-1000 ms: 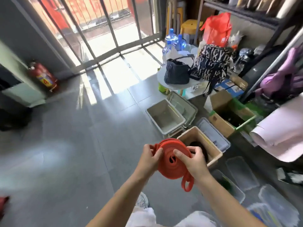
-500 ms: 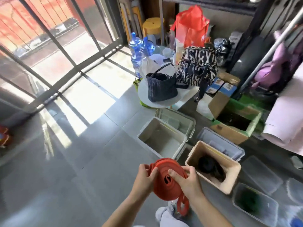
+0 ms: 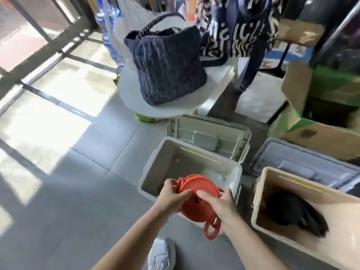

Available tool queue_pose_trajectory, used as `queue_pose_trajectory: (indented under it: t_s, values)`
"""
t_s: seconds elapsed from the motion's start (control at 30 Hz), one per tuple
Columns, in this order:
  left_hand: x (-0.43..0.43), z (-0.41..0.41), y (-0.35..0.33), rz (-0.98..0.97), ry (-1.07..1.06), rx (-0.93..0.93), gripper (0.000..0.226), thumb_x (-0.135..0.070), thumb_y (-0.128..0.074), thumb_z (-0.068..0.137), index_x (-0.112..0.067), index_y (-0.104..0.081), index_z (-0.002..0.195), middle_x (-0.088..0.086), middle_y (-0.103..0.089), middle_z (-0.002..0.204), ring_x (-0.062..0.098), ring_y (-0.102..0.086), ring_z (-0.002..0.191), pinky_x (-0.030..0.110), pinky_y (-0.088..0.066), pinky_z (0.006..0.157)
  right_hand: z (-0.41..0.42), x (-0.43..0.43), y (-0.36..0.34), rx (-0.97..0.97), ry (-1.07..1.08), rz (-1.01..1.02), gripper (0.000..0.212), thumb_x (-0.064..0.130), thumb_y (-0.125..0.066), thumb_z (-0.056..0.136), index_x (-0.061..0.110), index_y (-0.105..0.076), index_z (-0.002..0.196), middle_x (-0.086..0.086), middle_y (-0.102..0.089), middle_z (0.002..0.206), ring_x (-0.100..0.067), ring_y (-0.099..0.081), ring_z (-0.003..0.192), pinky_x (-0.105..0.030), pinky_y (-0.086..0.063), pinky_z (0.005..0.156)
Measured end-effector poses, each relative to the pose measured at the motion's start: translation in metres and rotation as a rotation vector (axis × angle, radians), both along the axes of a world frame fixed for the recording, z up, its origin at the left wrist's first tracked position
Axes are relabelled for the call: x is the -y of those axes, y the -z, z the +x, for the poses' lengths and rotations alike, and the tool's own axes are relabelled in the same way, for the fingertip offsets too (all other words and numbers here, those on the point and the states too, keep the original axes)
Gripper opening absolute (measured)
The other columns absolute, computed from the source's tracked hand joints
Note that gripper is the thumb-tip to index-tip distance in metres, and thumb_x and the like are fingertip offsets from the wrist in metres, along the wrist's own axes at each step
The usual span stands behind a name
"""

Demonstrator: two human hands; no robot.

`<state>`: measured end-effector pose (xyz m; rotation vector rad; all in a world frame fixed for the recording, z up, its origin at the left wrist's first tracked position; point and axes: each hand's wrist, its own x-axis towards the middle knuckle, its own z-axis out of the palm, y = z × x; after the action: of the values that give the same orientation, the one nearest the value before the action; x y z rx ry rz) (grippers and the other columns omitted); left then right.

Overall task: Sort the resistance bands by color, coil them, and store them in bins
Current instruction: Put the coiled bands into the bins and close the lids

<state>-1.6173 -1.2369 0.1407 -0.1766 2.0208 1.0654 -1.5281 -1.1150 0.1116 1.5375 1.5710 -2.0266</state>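
Holding the coiled orange resistance band (image 3: 196, 201) between them, the left hand (image 3: 172, 197) and right hand (image 3: 220, 206) grip it with closed fingers over the near rim of the grey bin (image 3: 153, 166), which looks empty. A black band (image 3: 292, 211) already lies in the beige bin (image 3: 259, 201). Remaining: depositing the orange coil; other bands are not visible.

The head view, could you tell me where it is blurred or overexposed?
Head view: sunlight patches on the floor tiles are blown out at left; the cardboard box and patterned bag at upper right smear with motion blur; the orange band coil and grey bin stay fairly sharp.
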Motion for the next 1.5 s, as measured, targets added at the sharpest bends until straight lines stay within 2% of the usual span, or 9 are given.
queue_pose_trajectory:
  t_s: [0.3, 0.57, 0.73, 0.87, 1.03, 1.17, 1.27, 1.33, 1.5]
  values:
    - [-0.029, -0.079, 0.199, -0.003, 0.097, 0.114, 0.03, -0.022, -0.058, 0.055, -0.008, -0.059, 0.081, 0.011, -0.055, 0.069, 0.019, -0.057, 0.051, 0.038, -0.055, 0.059, -0.074, -0.008, 0.222, 0.053, 0.04, 0.065, 0.08, 0.03, -0.089, 0.053, 0.009, -0.041, 0.113, -0.016, -0.056, 0.115, -0.03, -0.058, 0.102, -0.043, -0.048, 0.094]
    - [-0.025, -0.102, 0.257, 0.008, 0.093, 0.214, 0.06, -0.015, -0.067, 0.062, 0.007, -0.05, 0.115, 0.016, -0.049, 0.082, 0.025, -0.055, 0.059, 0.035, -0.048, 0.056, -0.075, -0.002, 0.264, 0.099, -0.053, 0.102, 0.091, 0.027, -0.084, 0.061, 0.005, -0.033, 0.132, -0.013, -0.05, 0.129, -0.024, -0.052, 0.107, -0.027, -0.041, 0.084]
    - [-0.031, -0.117, 0.289, -0.039, 0.109, 0.186, 0.048, -0.006, -0.064, 0.079, 0.012, -0.051, 0.121, 0.018, -0.054, 0.083, 0.027, -0.056, 0.068, 0.034, -0.045, 0.061, -0.089, -0.005, 0.287, 0.155, -0.138, 0.138, 0.107, 0.033, -0.081, 0.067, 0.008, -0.013, 0.147, -0.012, -0.038, 0.144, -0.027, -0.043, 0.128, -0.03, -0.037, 0.098]
    - [-0.04, -0.118, 0.307, 0.015, 0.162, 0.151, 0.039, 0.003, -0.061, 0.083, 0.005, -0.054, 0.121, 0.023, -0.064, 0.1, 0.028, -0.062, 0.082, 0.034, -0.051, 0.069, -0.09, -0.009, 0.297, 0.254, -0.293, 0.239, 0.087, 0.037, -0.074, 0.071, 0.01, -0.03, 0.141, -0.013, -0.042, 0.141, -0.028, -0.045, 0.126, -0.032, -0.04, 0.101]
    - [-0.046, -0.12, 0.279, -0.148, 0.445, -0.126, 0.03, -0.014, -0.063, 0.084, -0.003, -0.061, 0.113, 0.011, -0.065, 0.101, 0.018, -0.06, 0.085, 0.026, -0.046, 0.07, -0.085, -0.009, 0.273, 0.343, -0.504, 0.491, 0.074, 0.044, -0.061, 0.078, 0.014, -0.036, 0.14, -0.012, -0.037, 0.144, -0.029, -0.031, 0.136, -0.033, -0.031, 0.108]
    - [-0.044, -0.142, 0.211, -0.005, 0.548, -0.226, 0.01, -0.026, -0.064, 0.087, -0.019, -0.059, 0.082, 0.0, -0.059, 0.082, 0.015, -0.055, 0.072, 0.024, -0.046, 0.062, -0.083, -0.028, 0.219, 0.033, -0.216, 0.512, 0.053, 0.037, -0.067, 0.08, 0.019, -0.052, 0.128, -0.004, -0.053, 0.131, -0.019, -0.049, 0.122, -0.025, -0.036, 0.097]
    - [-0.058, -0.173, 0.157, 0.233, 0.424, -0.28, 0.007, -0.02, -0.064, 0.087, -0.024, -0.065, 0.082, 0.001, -0.069, 0.088, 0.013, -0.065, 0.082, 0.026, -0.056, 0.069, -0.091, -0.06, 0.17, -0.224, 0.003, 0.587, 0.01, 0.026, -0.069, 0.08, 0.029, -0.063, 0.087, 0.01, -0.067, 0.097, -0.005, -0.061, 0.09, -0.021, -0.045, 0.083]
    - [-0.079, -0.198, 0.135, 0.293, 0.398, -0.526, 0.007, -0.016, -0.061, 0.087, -0.02, -0.066, 0.086, 0.002, -0.069, 0.092, 0.014, -0.063, 0.083, 0.023, -0.053, 0.067, -0.105, -0.089, 0.146, -0.293, 0.112, 0.729, 0.008, 0.023, -0.068, 0.081, 0.029, -0.063, 0.078, 0.009, -0.068, 0.087, -0.007, -0.061, 0.083, -0.023, -0.047, 0.077]
    - [-0.134, -0.257, 0.138, -0.116, 0.713, -1.147, 0.048, -0.023, -0.057, 0.09, -0.014, -0.044, 0.135, 0.009, -0.047, 0.139, 0.028, -0.039, 0.13, 0.04, -0.034, 0.106, -0.14, -0.177, 0.127, 0.093, -0.039, 1.029, 0.064, 0.029, -0.069, 0.081, 0.024, -0.04, 0.139, -0.015, -0.034, 0.145, -0.031, -0.037, 0.131, -0.037, -0.036, 0.104]
